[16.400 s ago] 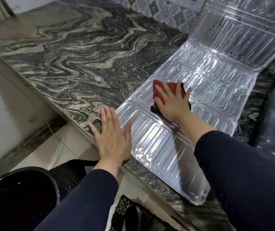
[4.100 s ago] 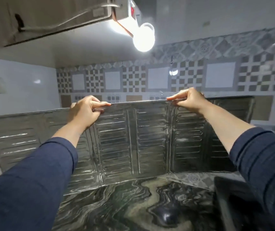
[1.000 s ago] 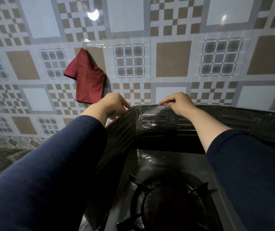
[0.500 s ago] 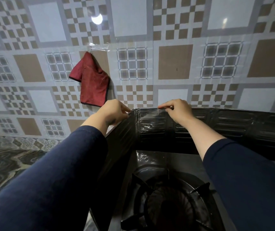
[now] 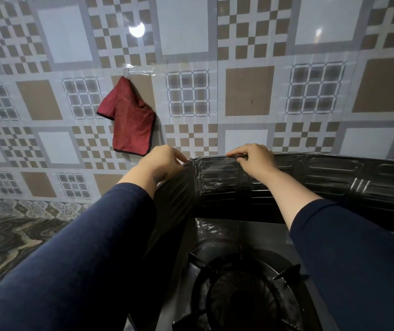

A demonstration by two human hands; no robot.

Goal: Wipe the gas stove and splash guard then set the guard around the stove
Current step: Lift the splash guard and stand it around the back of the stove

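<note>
The ribbed foil splash guard (image 5: 334, 180) stands upright behind and to the left of the black gas stove (image 5: 215, 232), bent at a corner near its left end. My left hand (image 5: 161, 163) pinches the top edge of the left panel just beside that corner. My right hand (image 5: 253, 161) pinches the top edge of the back panel. A burner with its pan support (image 5: 246, 297) sits below my arms. The red cloth (image 5: 131, 123) hangs on the tiled wall above and to the left of my left hand.
A patterned tile wall (image 5: 248, 91) rises right behind the guard. The dark marbled countertop (image 5: 2, 242) extends to the left of the stove. My dark blue sleeves cover much of the lower view.
Both hands have kept their grip on the guard's top edge while it settled slightly lower behind the stove. The view has tilted down a little.
</note>
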